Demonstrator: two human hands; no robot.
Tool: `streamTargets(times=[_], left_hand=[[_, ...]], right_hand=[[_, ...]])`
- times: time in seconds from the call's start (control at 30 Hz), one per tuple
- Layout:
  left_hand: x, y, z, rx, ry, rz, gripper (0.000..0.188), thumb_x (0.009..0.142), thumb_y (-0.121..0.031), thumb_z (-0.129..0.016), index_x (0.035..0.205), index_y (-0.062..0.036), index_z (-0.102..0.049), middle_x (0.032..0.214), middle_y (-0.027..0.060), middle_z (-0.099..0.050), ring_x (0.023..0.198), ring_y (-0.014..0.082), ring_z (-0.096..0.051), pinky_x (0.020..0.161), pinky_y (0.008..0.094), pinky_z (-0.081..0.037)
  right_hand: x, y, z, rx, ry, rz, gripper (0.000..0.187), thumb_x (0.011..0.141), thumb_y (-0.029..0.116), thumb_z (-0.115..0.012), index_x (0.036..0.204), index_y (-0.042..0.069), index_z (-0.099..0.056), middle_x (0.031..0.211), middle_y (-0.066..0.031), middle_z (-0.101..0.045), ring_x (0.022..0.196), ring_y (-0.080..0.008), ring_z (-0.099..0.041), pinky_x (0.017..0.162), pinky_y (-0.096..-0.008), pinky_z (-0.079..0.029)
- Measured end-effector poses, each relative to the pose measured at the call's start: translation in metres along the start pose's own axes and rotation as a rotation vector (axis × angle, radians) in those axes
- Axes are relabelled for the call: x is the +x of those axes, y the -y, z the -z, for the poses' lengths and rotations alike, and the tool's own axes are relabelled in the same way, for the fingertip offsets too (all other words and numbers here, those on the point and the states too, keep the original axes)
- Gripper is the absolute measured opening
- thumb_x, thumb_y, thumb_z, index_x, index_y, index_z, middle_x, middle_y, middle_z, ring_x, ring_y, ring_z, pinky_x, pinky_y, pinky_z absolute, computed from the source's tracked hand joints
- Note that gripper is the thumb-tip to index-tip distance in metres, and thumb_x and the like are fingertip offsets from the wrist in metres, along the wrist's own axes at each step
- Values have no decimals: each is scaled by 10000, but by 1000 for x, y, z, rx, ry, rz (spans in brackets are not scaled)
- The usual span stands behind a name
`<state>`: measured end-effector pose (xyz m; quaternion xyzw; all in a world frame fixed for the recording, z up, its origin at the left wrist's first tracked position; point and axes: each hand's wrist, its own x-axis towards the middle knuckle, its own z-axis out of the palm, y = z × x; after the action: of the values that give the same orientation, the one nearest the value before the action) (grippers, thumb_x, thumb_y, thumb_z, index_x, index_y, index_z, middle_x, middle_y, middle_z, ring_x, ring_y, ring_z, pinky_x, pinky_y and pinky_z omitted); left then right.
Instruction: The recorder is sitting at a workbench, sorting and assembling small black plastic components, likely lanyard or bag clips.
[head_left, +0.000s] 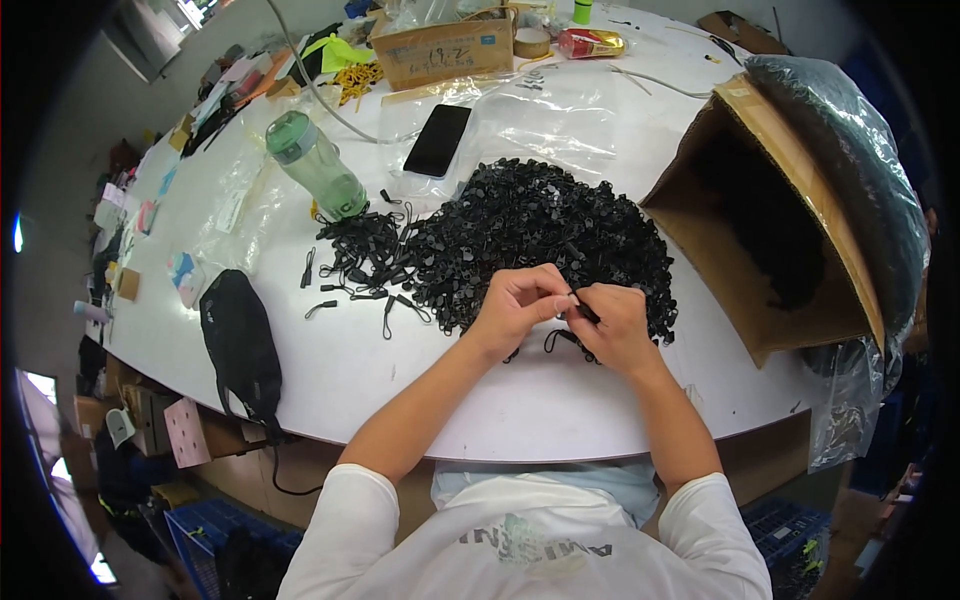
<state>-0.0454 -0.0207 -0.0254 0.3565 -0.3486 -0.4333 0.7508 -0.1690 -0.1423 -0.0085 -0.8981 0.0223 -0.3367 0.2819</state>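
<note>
My left hand (520,310) and my right hand (616,322) meet over the near edge of a large heap of small black plastic pieces (530,220). Between my fingertips is a small black zipper pull (587,311), partly covered by the fingers. Thumb and forefinger of the left hand pinch at its upper end; the right fingers curl around its body. A black cord loop (560,342) shows on the table just below the hands. To the left of the heap lies a smaller, looser pile of black zipper pulls with cord loops (365,250).
A green bottle (318,165) and a black phone (438,140) stand and lie beyond the piles. An open cardboard box (740,230) tips toward me at right. A black pouch (241,345) lies at left. Farther back are another carton (445,55) and a red can (591,43).
</note>
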Motion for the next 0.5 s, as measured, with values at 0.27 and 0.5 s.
streamTargets(times=[0.27,0.5], left_hand=[[-5,-13,-4,715,20,-270,130,735,20,-742,828,-21,-661,802,57,-574,661,95,-518,586,217,-424],[2,-15,3,1080,40,-622,145,712,42,-723,800,-25,-630,742,83,-565,567,201,-566,485,275,-444]], right_hand=[[-7,3,-6,-1,2,51,185,646,120,-736,641,65,-560,585,-79,-537,500,-254,-548,443,-344,-415],[-1,7,6,402,141,-145,161,731,80,-684,642,3,-575,515,-108,-502,414,-226,-496,411,-310,-368]])
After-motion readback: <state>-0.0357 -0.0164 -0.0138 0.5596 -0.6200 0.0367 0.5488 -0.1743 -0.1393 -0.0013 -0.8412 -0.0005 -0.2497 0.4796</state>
